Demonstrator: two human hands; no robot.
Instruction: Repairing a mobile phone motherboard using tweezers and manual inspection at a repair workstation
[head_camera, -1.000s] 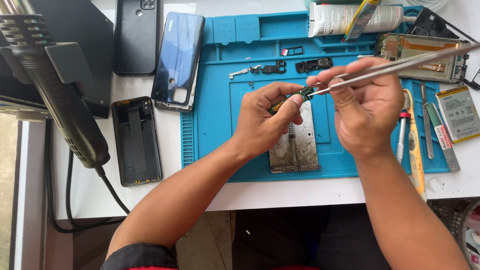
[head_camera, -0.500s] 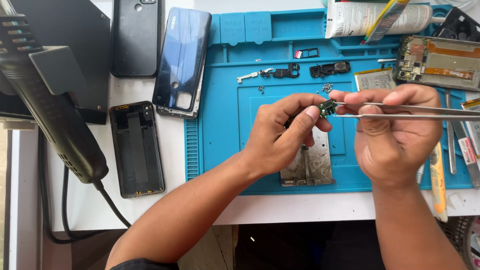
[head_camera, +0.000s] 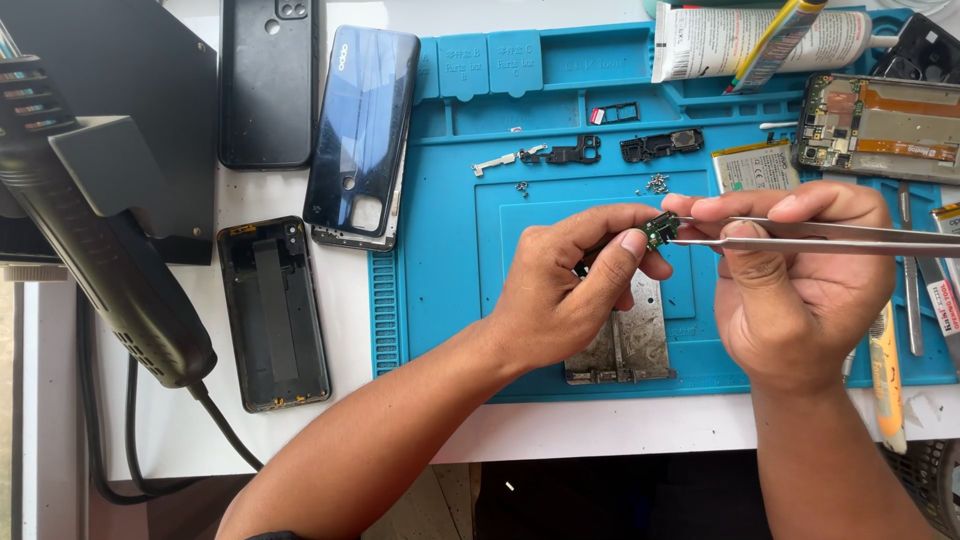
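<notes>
Left hand (head_camera: 560, 300) raised over the blue work mat (head_camera: 440, 250), thumb and fingers pinched together on a small green circuit board (head_camera: 660, 228); grip clamped on that board, which sits in the air above the mat's middle, clear of its surface. Right hand (head_camera: 800, 280) just beside it, fingers closed around metal tweezers (head_camera: 850, 237), grip clamped on them. Tweezers held level, handles running off toward the right edge of view, tips at the board's right side, touching or nearly so; cannot tell which. Below both hands, flat on the mat: worn grey metal plate (head_camera: 625, 345), partly covered by the left fingers. Behind the hands on the mat: two small black phone parts (head_camera: 660, 145), a thin silvery bracket (head_camera: 497, 162), a scatter of tiny screws (head_camera: 657, 183). Upper right: phone battery (head_camera: 755, 165) beside an opened phone frame (head_camera: 880, 125) with its boards exposed. White tube (head_camera: 750, 40) lying at the mat's far edge. Yellow-handled tool (head_camera: 886, 375) near the right wrist. Left of the mat on the white desk (head_camera: 180, 430): glossy dark blue phone back cover (head_camera: 362, 135), black phone (head_camera: 268, 85) face down, empty black phone shell (head_camera: 272, 310). Far left: black hot-air tool (head_camera: 110, 250), cord trailing off the desk's near edge.
</notes>
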